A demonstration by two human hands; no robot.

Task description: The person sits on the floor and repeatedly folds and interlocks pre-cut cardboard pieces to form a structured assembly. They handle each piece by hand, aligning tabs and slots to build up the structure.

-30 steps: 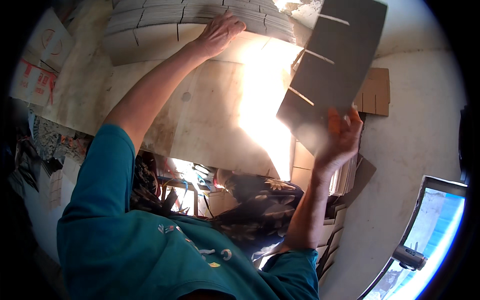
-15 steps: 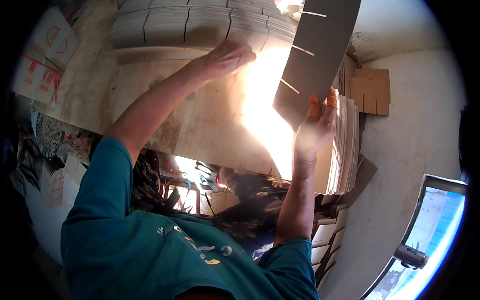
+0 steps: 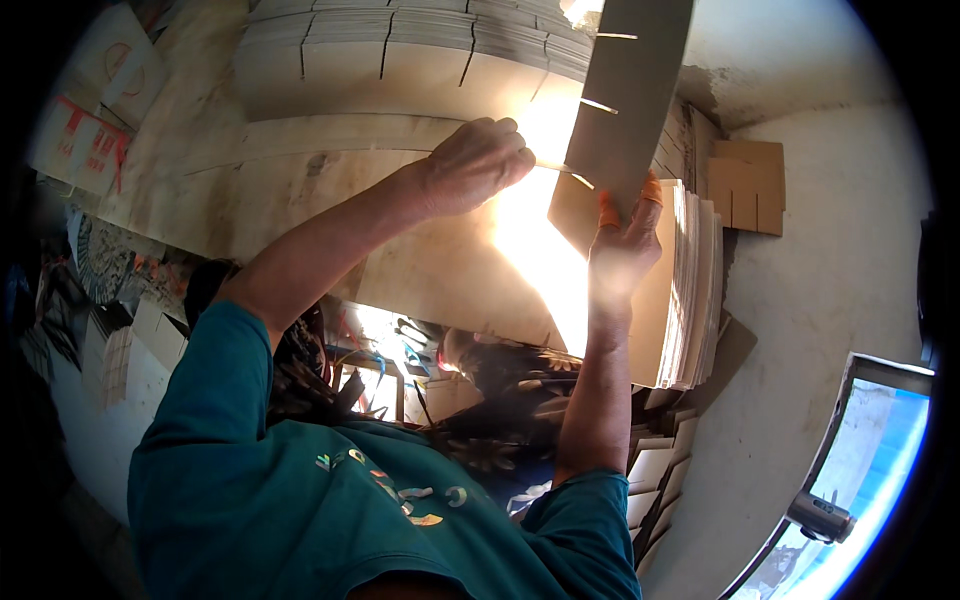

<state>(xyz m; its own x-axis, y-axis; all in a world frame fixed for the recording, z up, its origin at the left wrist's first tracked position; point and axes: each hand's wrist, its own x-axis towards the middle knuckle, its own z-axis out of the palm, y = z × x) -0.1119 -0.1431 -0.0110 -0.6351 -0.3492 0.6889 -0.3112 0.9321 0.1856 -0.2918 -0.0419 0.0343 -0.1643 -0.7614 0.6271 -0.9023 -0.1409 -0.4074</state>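
Note:
In my right hand [image 3: 628, 235], with orange finger covers on the fingertips, is the lower end of a long grey-brown slotted cardboard strip [image 3: 632, 100], tilted upward. Its slots run in from the left edge. My left hand [image 3: 478, 165] is closed, knuckles up, just left of that strip. A thin pale edge, seemingly of another cardboard strip, runs from its fingers to the lowest slot; glare and the fist hide most of it. Beyond my left hand, a long stack of slotted cardboard [image 3: 360, 75] lies on the wooden table [image 3: 420, 270].
Upright cardboard sheets [image 3: 690, 300] stand close by my right wrist. More slotted cardboard [image 3: 745, 188] leans at the wall [image 3: 830, 250]. Strong sunlight washes out the tabletop between my hands. Printed cardboard [image 3: 80, 145] lies at the far left, and a window [image 3: 860, 450] is at lower right.
My left hand has moved slightly right and nearer to me, up to the lowest slot. The strip in my right hand has shifted a little left and turned more edge-on.

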